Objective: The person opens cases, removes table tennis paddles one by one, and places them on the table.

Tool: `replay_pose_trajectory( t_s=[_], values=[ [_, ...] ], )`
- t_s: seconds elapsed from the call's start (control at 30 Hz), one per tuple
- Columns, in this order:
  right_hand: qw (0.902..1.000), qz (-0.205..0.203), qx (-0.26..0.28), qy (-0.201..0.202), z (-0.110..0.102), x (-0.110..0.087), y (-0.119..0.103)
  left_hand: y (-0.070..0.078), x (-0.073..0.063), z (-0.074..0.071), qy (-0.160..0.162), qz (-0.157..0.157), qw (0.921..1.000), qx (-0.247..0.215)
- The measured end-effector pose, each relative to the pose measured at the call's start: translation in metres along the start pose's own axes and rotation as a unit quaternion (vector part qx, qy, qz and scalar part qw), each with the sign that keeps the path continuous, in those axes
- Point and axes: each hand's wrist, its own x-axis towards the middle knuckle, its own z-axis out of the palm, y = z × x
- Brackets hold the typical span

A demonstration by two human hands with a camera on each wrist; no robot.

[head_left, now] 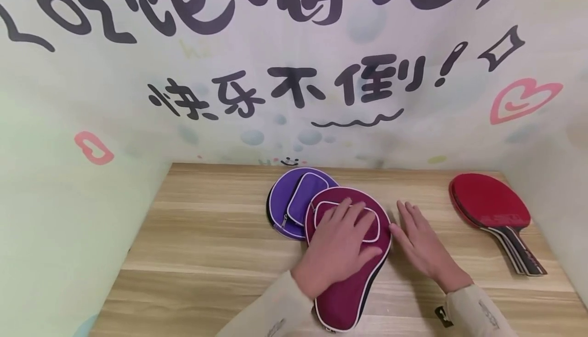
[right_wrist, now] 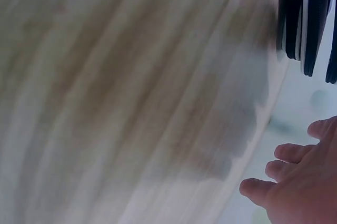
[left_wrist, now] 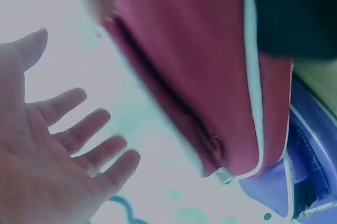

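A maroon table tennis bat case [head_left: 342, 296] with white piping lies on the table, its round end overlapping a purple bat case [head_left: 281, 194] behind it. My left hand [head_left: 337, 245] is over the maroon case's zipped front pocket, fingers loosely extended; whether it touches the cloth is hard to tell. In the left wrist view that hand [left_wrist: 47, 145] shows spread fingers beside the maroon case [left_wrist: 189, 50]. Just right of the case's edge is my right hand [head_left: 424, 242], fingers straight, thumb close to the piping. The right wrist view shows the same hand [right_wrist: 305, 176] holding nothing.
Red table tennis bats [head_left: 491, 201], stacked with handles toward me, lie at the right of the wooden table [head_left: 193, 255]. A white wall [head_left: 229, 143] with dark lettering rises along the table's back edge, and side walls stand left and right.
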Motion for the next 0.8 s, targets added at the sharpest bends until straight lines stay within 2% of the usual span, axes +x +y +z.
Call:
replay_pose_trajectory(
  t_s=[0.1,0.2,0.47,0.63,0.8],
  values=[
    [1.0000,0.006,-0.001,-0.004,0.000,0.000,0.000,-0.004,0.019,0.013,-0.022,-0.023,0.9995,-0.003],
    [1.0000,0.006,0.001,-0.005,0.000,0.001,-0.001,-0.006,0.031,0.024,-0.042,-0.033,0.9986,0.002],
    [0.9999,0.007,-0.001,-0.013,-0.002,0.004,-0.003,-0.002,0.041,0.035,-0.083,-0.013,0.9964,0.008],
    [0.9998,0.006,0.013,-0.014,-0.005,0.005,-0.005,-0.002,0.040,0.032,-0.067,-0.009,0.9976,0.016],
    [0.9988,0.003,0.048,0.002,-0.008,0.005,-0.006,-0.006,0.034,0.021,-0.020,-0.010,0.9997,-0.004]
  ],
)
